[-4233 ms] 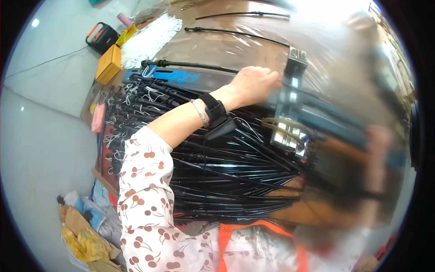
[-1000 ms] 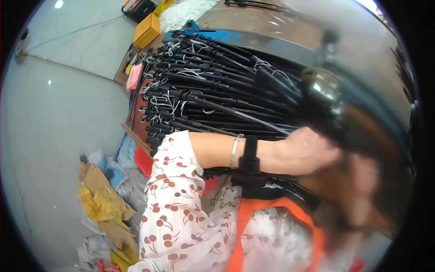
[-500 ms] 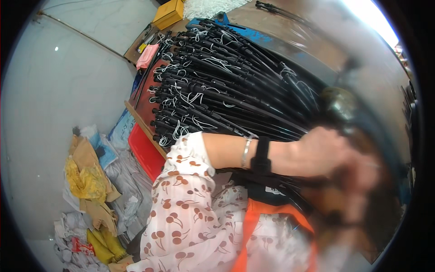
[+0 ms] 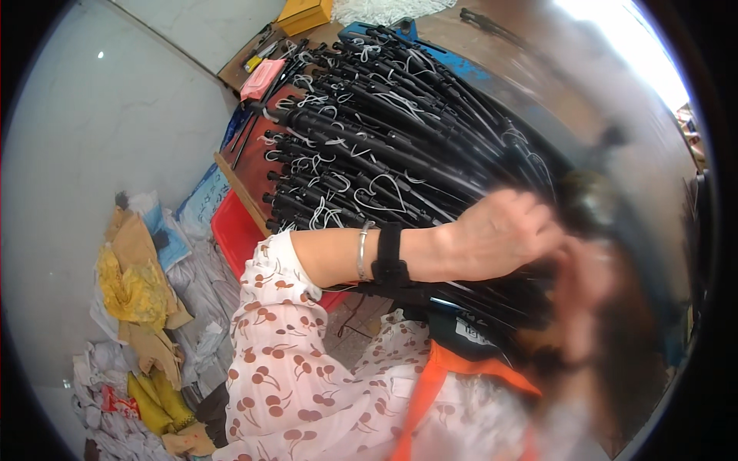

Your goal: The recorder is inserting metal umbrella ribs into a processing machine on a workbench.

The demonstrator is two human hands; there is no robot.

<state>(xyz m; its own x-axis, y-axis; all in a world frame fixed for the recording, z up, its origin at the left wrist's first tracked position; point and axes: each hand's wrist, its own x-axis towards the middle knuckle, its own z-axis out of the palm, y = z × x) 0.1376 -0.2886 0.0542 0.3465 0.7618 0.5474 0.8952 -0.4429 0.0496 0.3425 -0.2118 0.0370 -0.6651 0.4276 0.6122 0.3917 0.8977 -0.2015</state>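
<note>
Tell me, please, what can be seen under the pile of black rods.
A reddish-brown surface shows just past the left ends of the black rods; whatever lies beneath the middle is hidden by the rods themselves.

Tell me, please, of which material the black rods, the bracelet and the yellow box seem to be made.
Black rods: perhaps plastic or coated metal; bright streaks along them suggest a smooth, slightly glossy finish, but the core is hidden.
Bracelet: probably polished metal, from its silvery shine.
Yellow box: perhaps cardboard, by its flat faces; the finish looks fairly plain and smooth.
</note>
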